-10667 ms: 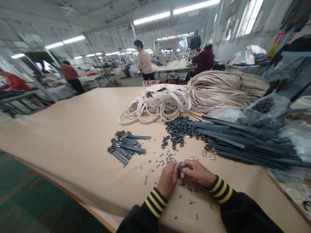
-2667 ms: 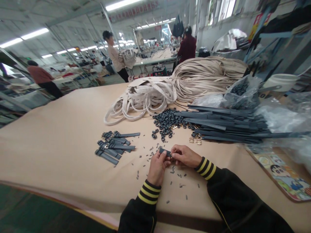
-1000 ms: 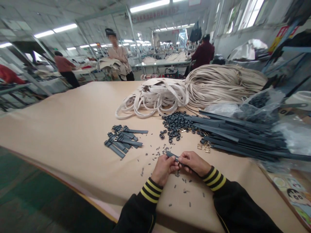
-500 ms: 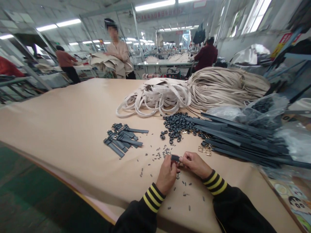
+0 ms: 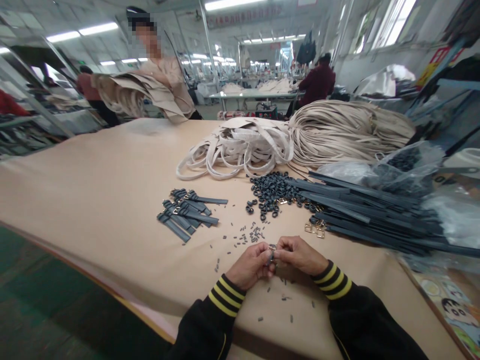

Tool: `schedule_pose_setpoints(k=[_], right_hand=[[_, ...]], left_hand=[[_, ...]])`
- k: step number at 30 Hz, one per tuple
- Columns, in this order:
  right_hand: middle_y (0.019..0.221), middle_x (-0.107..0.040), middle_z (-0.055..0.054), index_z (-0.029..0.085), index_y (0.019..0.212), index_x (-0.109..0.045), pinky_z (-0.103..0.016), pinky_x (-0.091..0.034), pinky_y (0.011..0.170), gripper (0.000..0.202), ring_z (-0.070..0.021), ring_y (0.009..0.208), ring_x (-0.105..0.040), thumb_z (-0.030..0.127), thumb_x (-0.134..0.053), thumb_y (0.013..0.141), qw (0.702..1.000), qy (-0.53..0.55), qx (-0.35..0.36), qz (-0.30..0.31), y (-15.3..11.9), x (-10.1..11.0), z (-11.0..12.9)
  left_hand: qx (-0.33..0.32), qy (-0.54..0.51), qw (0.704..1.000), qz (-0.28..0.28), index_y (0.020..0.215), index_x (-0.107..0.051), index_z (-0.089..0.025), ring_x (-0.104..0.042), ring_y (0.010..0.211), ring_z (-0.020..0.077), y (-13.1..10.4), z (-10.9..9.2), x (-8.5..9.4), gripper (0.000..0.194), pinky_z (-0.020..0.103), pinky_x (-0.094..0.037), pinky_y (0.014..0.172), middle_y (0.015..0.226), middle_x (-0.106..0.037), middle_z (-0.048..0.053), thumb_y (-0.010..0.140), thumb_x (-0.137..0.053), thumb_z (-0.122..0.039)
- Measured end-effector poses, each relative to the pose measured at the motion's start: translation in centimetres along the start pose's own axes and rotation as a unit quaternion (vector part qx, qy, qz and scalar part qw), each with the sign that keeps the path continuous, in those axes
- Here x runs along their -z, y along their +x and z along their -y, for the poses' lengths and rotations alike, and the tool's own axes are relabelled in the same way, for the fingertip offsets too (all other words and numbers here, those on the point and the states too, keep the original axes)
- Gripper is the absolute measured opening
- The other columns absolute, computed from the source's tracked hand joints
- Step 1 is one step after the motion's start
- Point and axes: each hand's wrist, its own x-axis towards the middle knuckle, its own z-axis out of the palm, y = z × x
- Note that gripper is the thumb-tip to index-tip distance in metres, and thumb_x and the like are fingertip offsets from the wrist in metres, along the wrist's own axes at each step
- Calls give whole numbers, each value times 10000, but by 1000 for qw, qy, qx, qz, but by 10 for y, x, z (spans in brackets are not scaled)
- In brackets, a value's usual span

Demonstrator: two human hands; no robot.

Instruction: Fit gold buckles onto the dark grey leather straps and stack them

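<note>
My left hand [image 5: 252, 266] and my right hand [image 5: 300, 254] meet over the front of the table. Both have their fingers closed around a small dark strap piece [image 5: 270, 256] with a bit of gold metal showing at its top; the fingers hide most of it. Just beyond the hands lie several tiny dark pieces [image 5: 255, 233]. To the left is a pile of dark straps with gold buckles [image 5: 187, 212]. Behind the hands sits a heap of small dark loops [image 5: 272, 192], and gold buckles [image 5: 315, 229] lie to its right.
Long dark strips [image 5: 375, 215] cover the right side of the table [image 5: 93, 175]. Beige straps [image 5: 240, 147] and a coiled beige bundle [image 5: 348, 130] lie behind. Plastic bags [image 5: 408, 165] rest at the right. A person [image 5: 172, 80] holds beige sheets [image 5: 131, 92] at the far edge.
The dark strap piece has turned between my fingers and shows less. My left wrist has swung to the left. The person with the beige sheets has come closer and moved left.
</note>
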Motion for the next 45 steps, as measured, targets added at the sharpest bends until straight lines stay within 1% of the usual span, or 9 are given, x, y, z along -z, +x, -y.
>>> schedule_pose_setpoints(k=[2, 5, 10, 15, 21, 26, 34, 39, 45], right_hand=[[524, -533, 30, 143, 652, -509, -173, -308, 410, 309, -68, 433, -422, 433, -582, 730, 1000, 12, -6, 18, -1, 0, 3], [574, -586, 9, 137, 678, -532, -168, -308, 370, 366, -55, 381, -424, 495, -536, 752, 997, 51, -40, 48, -4, 5, 4], [758, -665, -83, 105, 877, -586, -228, -450, 490, 573, -128, 521, -599, 594, -291, 831, 978, 185, -81, 52, -8, 24, -1], [756, -678, -117, 87, 859, -602, -242, -458, 508, 683, -144, 529, -617, 640, -202, 821, 960, 242, -134, 36, -8, 31, -4], [832, -682, -111, 97, 911, -604, -295, -465, 643, 658, -169, 636, -638, 628, -224, 828, 970, 203, -129, 36, -9, 32, -9], [810, -684, -103, 94, 929, -606, -306, -457, 642, 620, -188, 668, -637, 592, -248, 843, 982, 148, -114, 39, -9, 33, -7], [822, -646, -46, 128, 937, -619, -263, -438, 680, 281, -160, 711, -582, 303, -433, 822, 994, -102, 1, 37, -6, 31, 3], [860, -625, -41, 134, 958, -584, -254, -434, 692, 235, -149, 740, -567, 254, -444, 812, 996, -54, 21, 62, -3, 18, 3], [664, -557, 19, 146, 833, -520, -197, -379, 513, 123, -100, 558, -492, 239, -538, 754, 998, -31, 0, 52, -4, 8, -1]], left_hand=[[11, -11, 999, 32, 747, -466, -128, -527, 520, 65, -1, 0, 1, 275, 145, -424, 467, 620, -550, 8, 689, -664, -310], [2, -23, 999, 25, 734, -469, -120, -564, 574, 76, -2, -2, 2, 285, 144, -451, 520, 655, -577, 26, 671, -684, -296], [-29, -22, 998, -50, 707, -450, -125, -591, 613, 79, -1, -6, -1, 264, 139, -474, 575, 684, -616, 47, 704, -654, -291], [-43, 9, 989, -138, 661, -448, -126, -569, 541, 68, 1, -7, -8, 290, 148, -471, 536, 624, -604, 20, 665, -677, -303], [-119, 144, 961, -203, 649, -407, -153, -520, 447, 70, 6, 0, -3, 301, 168, -401, 453, 523, -563, -33, 688, -627, -354], [-148, 230, 934, -229, 641, -386, -173, -512, 425, 90, 5, 0, -1, 301, 193, -380, 449, 504, -574, -31, 717, -570, -399], [-169, 250, 925, -231, 648, -368, -186, -503, 416, 97, 3, -1, -5, 280, 207, -388, 443, 503, -564, -32, 750, -526, -393], [-175, 271, 919, -227, 654, -355, -190, -498, 405, 93, 3, 0, -7, 271, 197, -387, 426, 494, -555, -41, 763, -512, -382], [-174, 265, 920, -231, 663, -353, -196, -499, 399, 103, 4, 3, -7, 270, 205, -395, 409, 499, -551, -38, 769, -501, -396]])
